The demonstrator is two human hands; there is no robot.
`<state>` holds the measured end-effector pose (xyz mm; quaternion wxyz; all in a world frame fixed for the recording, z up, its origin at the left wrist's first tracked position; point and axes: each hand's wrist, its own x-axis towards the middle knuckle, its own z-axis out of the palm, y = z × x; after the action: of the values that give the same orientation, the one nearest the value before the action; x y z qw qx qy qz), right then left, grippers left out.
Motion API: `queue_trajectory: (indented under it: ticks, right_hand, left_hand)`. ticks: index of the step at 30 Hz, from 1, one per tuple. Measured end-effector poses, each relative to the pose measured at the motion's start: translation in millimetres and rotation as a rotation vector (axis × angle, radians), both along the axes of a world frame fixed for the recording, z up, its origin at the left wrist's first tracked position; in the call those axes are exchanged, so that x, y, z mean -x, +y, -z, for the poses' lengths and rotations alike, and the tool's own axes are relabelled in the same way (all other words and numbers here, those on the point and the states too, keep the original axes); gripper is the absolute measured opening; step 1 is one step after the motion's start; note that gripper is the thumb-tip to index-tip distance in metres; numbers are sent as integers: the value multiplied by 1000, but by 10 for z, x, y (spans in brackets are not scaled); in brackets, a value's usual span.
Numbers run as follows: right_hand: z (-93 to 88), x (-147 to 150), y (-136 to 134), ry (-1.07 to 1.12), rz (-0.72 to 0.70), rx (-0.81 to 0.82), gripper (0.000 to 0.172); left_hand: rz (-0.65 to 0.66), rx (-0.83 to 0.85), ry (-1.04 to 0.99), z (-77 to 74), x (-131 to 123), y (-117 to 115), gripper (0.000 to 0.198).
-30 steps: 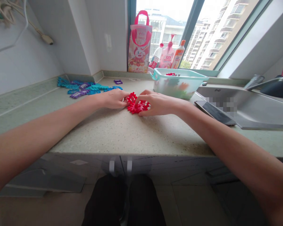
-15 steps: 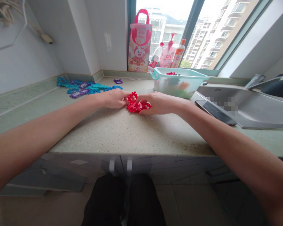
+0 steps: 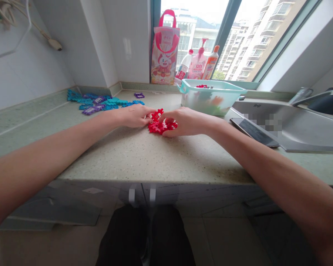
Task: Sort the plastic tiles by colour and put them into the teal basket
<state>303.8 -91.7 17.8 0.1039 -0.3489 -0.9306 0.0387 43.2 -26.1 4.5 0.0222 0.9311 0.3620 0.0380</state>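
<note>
Red plastic interlocking toy pieces (image 3: 156, 128) lie in a small cluster on the countertop, between my two hands. One red piece (image 3: 157, 115) stands tilted up at the back of the cluster, its left edge pinched in the fingertips of my left hand (image 3: 134, 115). My right hand (image 3: 184, 121) curves over the cluster from the right, thumb in front and fingers behind, gripping red pieces. Its palm hides part of them. Behind my left hand, blue and purple interlocking pieces (image 3: 108, 103) spread in a flat heap, and a single purple piece (image 3: 139, 95) lies apart.
A pale green tub (image 3: 211, 99) with some red pieces inside stands behind my right hand. Right of it are a phone (image 3: 254, 133) and a steel sink (image 3: 308, 138). A gift bag (image 3: 165, 59) and bottles (image 3: 198, 64) line the window. The counter's front edge (image 3: 155, 181) is near me.
Both hands stay nearly in place. The tilted red piece has shifted very slightly to the right, and the cluster slightly to the left.
</note>
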Motion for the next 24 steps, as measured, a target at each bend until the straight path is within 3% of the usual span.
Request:
queue_trajectory:
  ticks: [14, 24]
  right_hand:
    - [0, 22, -4, 14, -24, -5, 24]
    - [-4, 44, -68, 14, -58, 9, 19]
  left_hand:
    - [-14, -3, 33, -14, -30, -17, 30]
    - [-31, -63, 127, -63, -141, -156, 27]
